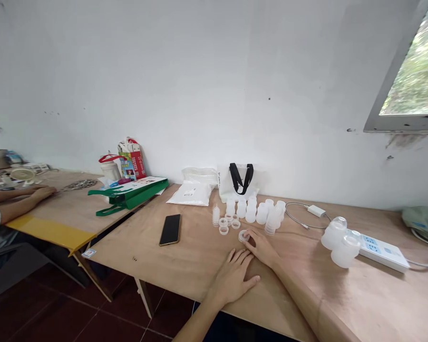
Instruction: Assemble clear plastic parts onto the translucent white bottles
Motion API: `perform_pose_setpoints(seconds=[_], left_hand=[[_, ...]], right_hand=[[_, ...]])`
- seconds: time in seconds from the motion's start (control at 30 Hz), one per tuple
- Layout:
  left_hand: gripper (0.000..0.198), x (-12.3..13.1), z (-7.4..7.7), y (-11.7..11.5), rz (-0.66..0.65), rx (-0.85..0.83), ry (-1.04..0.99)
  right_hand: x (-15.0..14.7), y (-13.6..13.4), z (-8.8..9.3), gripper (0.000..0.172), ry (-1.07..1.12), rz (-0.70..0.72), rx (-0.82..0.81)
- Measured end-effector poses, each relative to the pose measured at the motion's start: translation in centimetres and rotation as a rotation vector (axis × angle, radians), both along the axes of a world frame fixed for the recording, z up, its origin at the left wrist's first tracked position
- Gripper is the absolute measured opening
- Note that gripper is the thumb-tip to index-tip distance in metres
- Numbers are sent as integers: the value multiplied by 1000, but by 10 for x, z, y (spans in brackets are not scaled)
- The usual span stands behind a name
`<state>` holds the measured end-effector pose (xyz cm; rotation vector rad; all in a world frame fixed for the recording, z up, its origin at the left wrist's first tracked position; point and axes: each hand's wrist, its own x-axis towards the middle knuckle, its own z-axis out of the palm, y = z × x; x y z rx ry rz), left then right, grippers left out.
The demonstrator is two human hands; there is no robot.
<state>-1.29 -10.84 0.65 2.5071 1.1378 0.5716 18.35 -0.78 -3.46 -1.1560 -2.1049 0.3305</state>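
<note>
As right hand (261,248) touches ring (243,236), bottles (251,211) (empty)

From my remote feed, the plywood table (342,304) carries a black smartphone (170,229), a white packet (189,194) and a white bag with black handles (238,183). Translucent plastic bottles (251,210) stand upright near its back edge, with small plastic rings (223,230) just in front. Farther right lie a white power strip (381,250) and a white adapter (316,211) on its cable. Two more bottles (334,232) stand at the strip, beside or on it; I can't quite tell from here. Just left, a second wooden table (74,209) with a yellow edge holds a green bag (128,197).
</note>
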Motion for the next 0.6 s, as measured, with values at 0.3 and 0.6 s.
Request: perform_pose_setpoints(seconds=[0.3,0.6], left_hand=[[54,3,-15,5,171,-61,-207],[68,-1,-24,16,329,-87,-285]], right_hand=[[3,-6,8,16,-50,51,-20],[-2,-16,23,20,-63,238,-73]])
